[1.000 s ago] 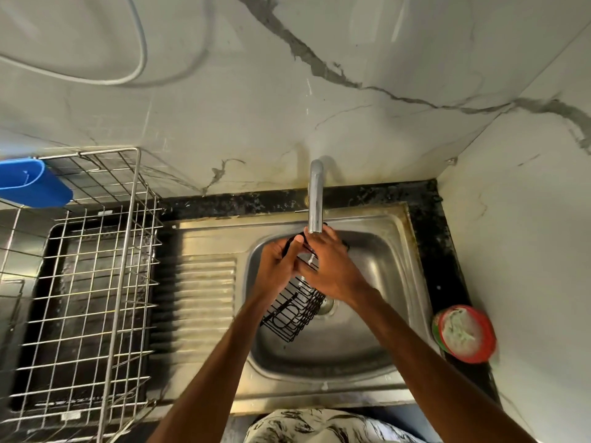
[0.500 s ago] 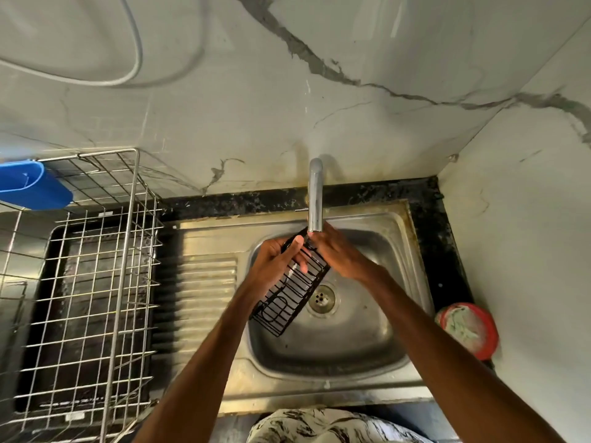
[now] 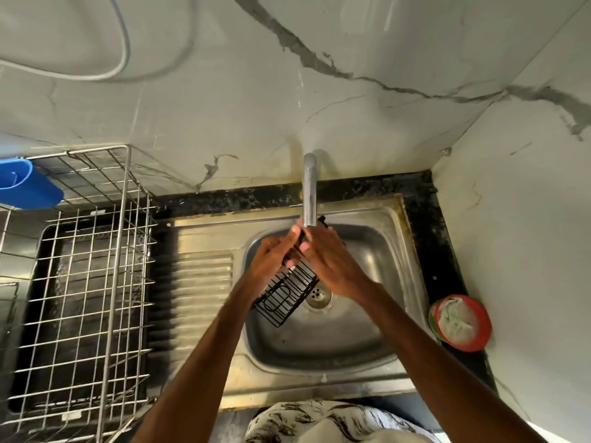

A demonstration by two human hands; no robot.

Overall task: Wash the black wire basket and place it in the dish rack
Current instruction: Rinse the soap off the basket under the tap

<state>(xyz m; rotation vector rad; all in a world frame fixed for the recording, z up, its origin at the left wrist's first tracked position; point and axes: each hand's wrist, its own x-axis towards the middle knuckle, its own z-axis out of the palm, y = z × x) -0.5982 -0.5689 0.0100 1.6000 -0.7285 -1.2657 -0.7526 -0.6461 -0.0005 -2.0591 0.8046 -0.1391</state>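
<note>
Head-camera view down onto a steel sink [image 3: 319, 346] set in a black tabletop, against the back wall. Both bare arms reach in from the near edge.

The black wire basket [image 3: 287, 297] is held in the air over the basin, tilted, its upper end right under the tap [image 3: 309, 190] and its lower end beside the drain. The left grip [image 3: 275, 259] has its fingers curled round the basket's upper left side. The right grip [image 3: 332, 263] lies over the upper end with its thumb tucked under, pinching it. Whether water is running cannot be made out.

The task looks to be mid-wash: the basket is being rubbed or rinsed at the tap. Still left are finishing the wash and carrying it to the dish rack [image 3: 123, 219], which stands at the tabletop's left edge, well apart from the basket.

Against half a second ago, the right grip has slid left across the basket, hiding more of its upper half, and the two grips now meet under the spout. The basket's tilt is much the same.
</note>
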